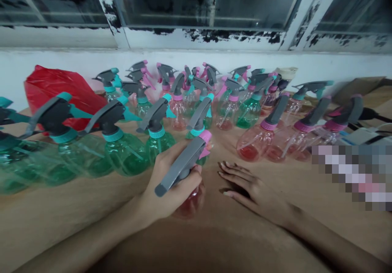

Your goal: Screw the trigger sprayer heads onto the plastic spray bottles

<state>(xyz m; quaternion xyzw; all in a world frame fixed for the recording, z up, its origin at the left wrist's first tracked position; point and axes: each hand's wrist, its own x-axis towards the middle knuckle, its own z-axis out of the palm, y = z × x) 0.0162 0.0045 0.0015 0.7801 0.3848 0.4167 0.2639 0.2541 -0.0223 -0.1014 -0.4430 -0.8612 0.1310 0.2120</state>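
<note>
My left hand (171, 183) is wrapped round the neck of a pink spray bottle (192, 201) with a grey and pink trigger head. The bottle stands on the brown table (232, 240), and its lower body shows below my fingers. To the right of it, my right hand (251, 185) rests on the table with its fingers stretched out, holding nothing. A row of green spray bottles (124, 152) with teal collars stands at the left. Several pink spray bottles (252, 142) are beyond my right hand.
More pink and green spray bottles crowd the back of the table. A red plastic bag (61, 85) lies behind the green row. Brown cardboard (361, 91) sits at the back right. A white wall (76, 64) with windows (199, 3) borders the far side.
</note>
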